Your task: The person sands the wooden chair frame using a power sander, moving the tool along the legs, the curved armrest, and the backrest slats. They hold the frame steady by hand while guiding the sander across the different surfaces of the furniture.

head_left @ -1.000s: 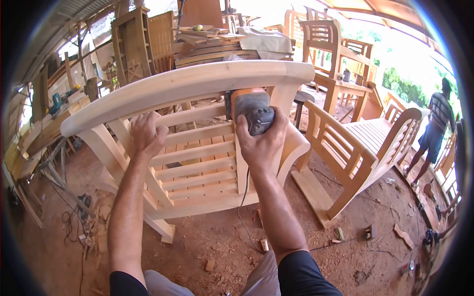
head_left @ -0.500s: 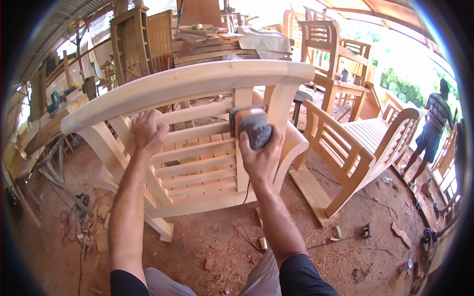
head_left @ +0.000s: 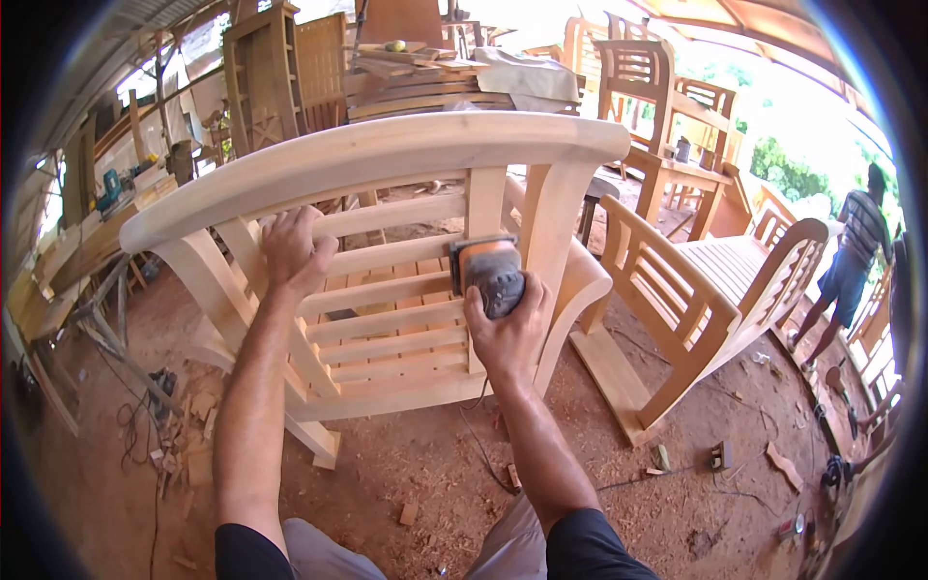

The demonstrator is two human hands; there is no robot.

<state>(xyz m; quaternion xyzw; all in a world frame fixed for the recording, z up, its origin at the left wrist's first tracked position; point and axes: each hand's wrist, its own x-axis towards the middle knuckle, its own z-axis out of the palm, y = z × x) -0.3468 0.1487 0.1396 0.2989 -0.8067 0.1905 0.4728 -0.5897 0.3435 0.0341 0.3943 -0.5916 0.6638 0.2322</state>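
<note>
Right hand (head_left: 512, 333) closed round sander (head_left: 495, 278), left hand (head_left: 293, 253) round frame (head_left: 387, 153); sanding apparently underway; next stroke needed level pressure

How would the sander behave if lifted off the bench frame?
The sander should stay stiff, its housing looking like solid molding. Probably somewhat heavy for its size, given the bulky motor body, but manageable: only the right hand holds it. The thin cord trailing below looks floppy and could snag on the pale wooden frame.
</note>
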